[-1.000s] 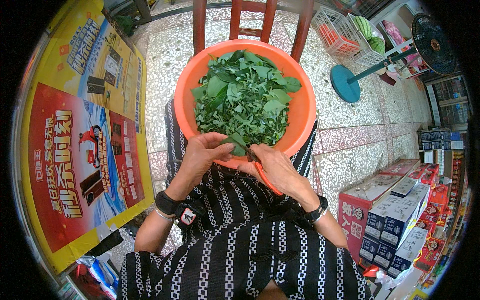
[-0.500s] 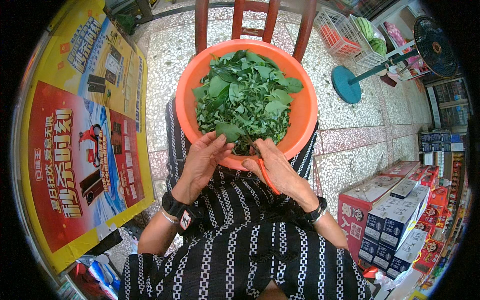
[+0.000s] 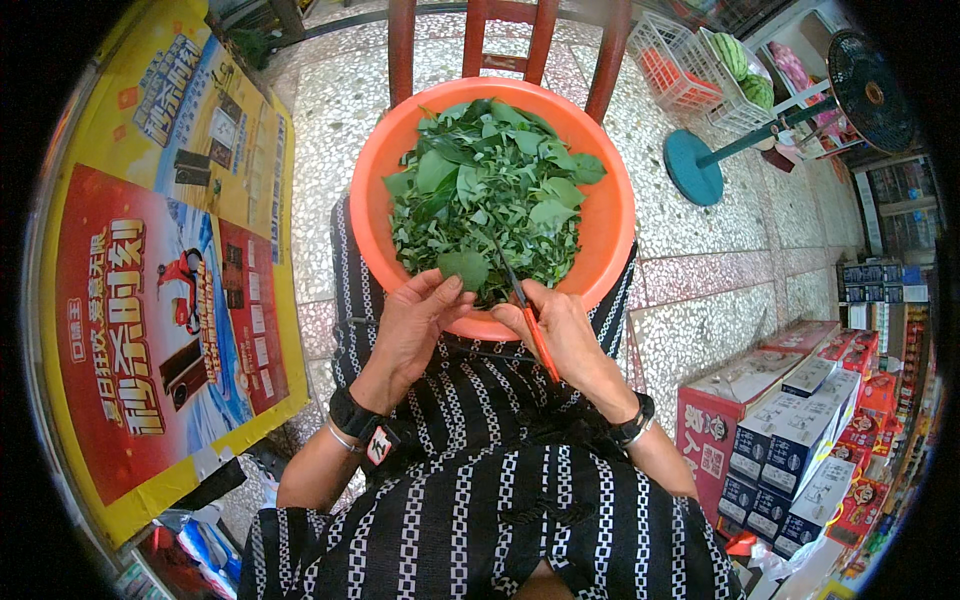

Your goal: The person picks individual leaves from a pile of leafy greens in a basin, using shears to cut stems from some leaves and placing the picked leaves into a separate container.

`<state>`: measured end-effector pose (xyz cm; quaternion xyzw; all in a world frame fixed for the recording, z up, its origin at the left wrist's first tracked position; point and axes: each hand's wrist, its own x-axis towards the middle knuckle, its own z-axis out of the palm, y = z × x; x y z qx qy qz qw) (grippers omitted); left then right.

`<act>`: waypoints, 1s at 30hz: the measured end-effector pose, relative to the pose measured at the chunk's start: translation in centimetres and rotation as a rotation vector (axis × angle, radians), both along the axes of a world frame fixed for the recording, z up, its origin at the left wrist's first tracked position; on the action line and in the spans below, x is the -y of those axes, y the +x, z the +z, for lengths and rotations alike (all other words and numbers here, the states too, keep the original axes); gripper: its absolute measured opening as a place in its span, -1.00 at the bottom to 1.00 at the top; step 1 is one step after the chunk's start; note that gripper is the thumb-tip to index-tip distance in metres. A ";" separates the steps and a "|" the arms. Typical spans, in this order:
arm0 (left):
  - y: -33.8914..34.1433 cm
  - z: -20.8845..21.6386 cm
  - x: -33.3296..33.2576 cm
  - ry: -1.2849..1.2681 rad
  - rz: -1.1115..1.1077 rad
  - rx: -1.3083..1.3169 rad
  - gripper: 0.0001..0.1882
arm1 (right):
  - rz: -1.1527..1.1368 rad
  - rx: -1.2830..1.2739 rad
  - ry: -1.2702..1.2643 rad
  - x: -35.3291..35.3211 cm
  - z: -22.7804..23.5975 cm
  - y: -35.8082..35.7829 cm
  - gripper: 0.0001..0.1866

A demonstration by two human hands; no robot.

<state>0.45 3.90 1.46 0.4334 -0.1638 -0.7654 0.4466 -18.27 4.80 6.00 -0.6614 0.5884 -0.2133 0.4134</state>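
An orange plastic basin (image 3: 370,215) sits at my lap, full of green leaves (image 3: 490,185), some whole and many cut into small strips. Between the thumb and fingers of my left hand (image 3: 415,325) is a green leaf (image 3: 464,268), held over the near side of the basin. My right hand (image 3: 568,335) grips scissors (image 3: 541,340) with orange handles. Their dark blades point up and away over the cut leaves, just right of the held leaf, apart from it. Part of the handles is hidden by my right fingers.
A reddish wooden chair (image 3: 400,50) stands beyond the basin. To the right are a fan with a teal base (image 3: 693,168), white crates (image 3: 672,68) with watermelons nearby, and stacked boxes (image 3: 790,440). A yellow and red poster board (image 3: 180,330) runs along the left.
The scissors have turned so their blades show more and point farther into the basin. My left hand has shifted slightly right with the leaf, which looks smaller.
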 end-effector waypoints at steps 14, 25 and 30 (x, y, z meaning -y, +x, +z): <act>-0.6 -0.3 -0.3 -0.072 -0.064 0.073 -0.78 | 0.152 -0.070 -0.028 0.0 -0.7 0.4 -0.60; 0.5 0.1 0.1 -0.083 -0.044 0.111 -0.79 | 0.129 -0.028 -0.079 0.0 -0.7 0.3 -0.50; 1.4 0.7 0.6 -0.148 -0.201 0.246 -0.80 | 0.235 -0.148 -0.072 -0.2 -0.8 0.2 -0.54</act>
